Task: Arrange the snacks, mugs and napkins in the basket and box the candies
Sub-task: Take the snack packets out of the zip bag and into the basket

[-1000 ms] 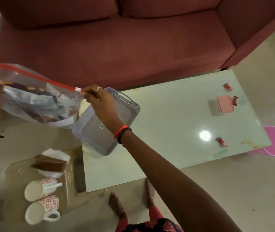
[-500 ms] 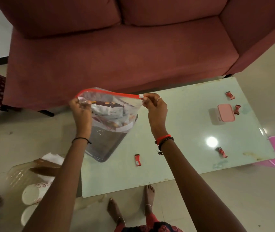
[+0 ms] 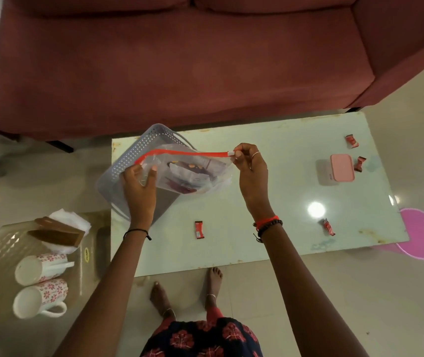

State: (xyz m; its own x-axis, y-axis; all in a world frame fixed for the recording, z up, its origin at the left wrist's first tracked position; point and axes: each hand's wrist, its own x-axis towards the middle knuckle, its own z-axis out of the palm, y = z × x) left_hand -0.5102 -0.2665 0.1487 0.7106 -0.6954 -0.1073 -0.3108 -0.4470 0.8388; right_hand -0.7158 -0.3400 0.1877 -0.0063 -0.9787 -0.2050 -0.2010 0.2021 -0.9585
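Gripping snack bag over basket: left hand clutches side, right hand pinches zipper slider.

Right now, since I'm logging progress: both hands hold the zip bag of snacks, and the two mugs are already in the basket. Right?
Not quite. The head view shows both mugs outside the basket, on the clear stand at left by the napkins. The left hand and right hand do hold the zip bag.
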